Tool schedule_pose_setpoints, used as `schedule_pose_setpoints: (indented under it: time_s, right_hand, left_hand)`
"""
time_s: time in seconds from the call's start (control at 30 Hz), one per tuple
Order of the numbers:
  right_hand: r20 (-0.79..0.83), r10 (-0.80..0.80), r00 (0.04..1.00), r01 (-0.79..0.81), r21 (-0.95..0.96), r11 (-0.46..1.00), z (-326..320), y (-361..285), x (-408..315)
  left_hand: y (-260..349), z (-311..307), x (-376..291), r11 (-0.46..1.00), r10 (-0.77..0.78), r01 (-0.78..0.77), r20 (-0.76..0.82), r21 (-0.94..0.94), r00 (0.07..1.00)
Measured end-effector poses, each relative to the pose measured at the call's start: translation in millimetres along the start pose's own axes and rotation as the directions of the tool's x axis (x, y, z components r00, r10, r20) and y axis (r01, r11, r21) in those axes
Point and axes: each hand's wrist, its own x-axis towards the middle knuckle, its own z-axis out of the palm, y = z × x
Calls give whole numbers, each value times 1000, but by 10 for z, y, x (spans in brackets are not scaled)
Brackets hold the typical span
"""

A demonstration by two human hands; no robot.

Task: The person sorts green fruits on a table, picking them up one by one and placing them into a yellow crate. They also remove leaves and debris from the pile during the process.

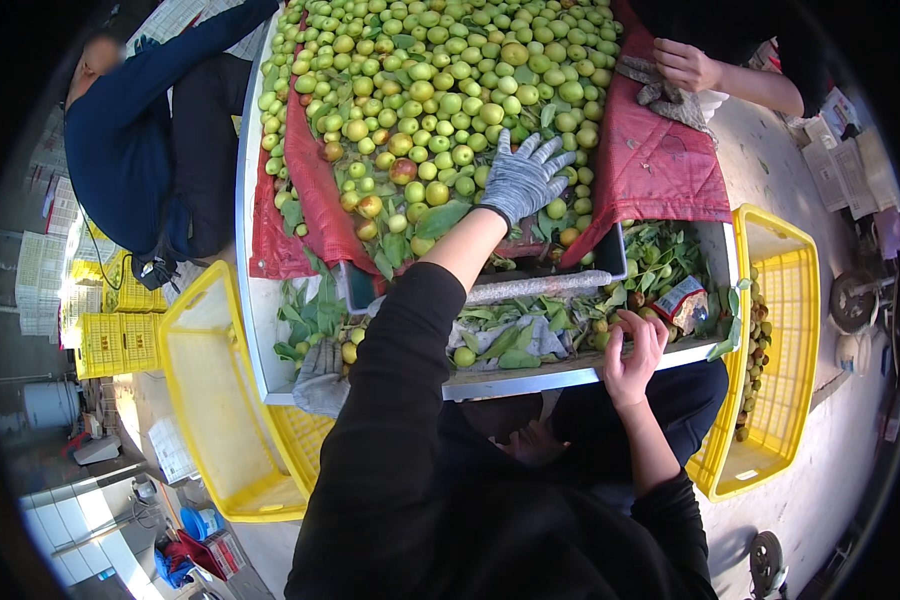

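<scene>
My left hand (526,174), in a grey knit glove, lies palm down with spread fingers on a heap of green jujubes (450,97). Some of the fruits are tinged reddish brown. What is under the palm is hidden. My bare right hand (634,356) is at the front rim of the sorting table (525,385), its fingers loosely bent and nothing visible in them. Between my arms, a cloth-wrapped bar (544,285) crosses the near end of the heap. Leaves and a few jujubes lie in the trough in front of it. Red mesh cloth (664,176) flanks the heap.
Yellow crates stand left (229,405) and right (776,360) of the table; the right one holds browned fruit. A grey glove (321,379) hangs over the front left corner. A torn packet (681,300) lies among leaves. Co-workers sit at left (131,142) and upper right (690,66).
</scene>
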Motion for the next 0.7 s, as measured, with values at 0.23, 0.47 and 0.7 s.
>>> schedule_pose_setpoints:
  time_s: [0.23,0.47,0.7]
  right_hand:
    - [24,-6,1000,6,6,1000,-8,-1,-1]
    - [2,13,1000,-13,8,1000,9,-16,19]
    - [24,15,1000,-14,-6,1000,13,-8,13]
  left_hand:
    - [-1032,-142,-525,972,-208,212,-44,103,977]
    - [-1270,121,-26,890,-455,454,57,33,888]
    - [-1098,192,-195,970,-242,242,-23,2,970]
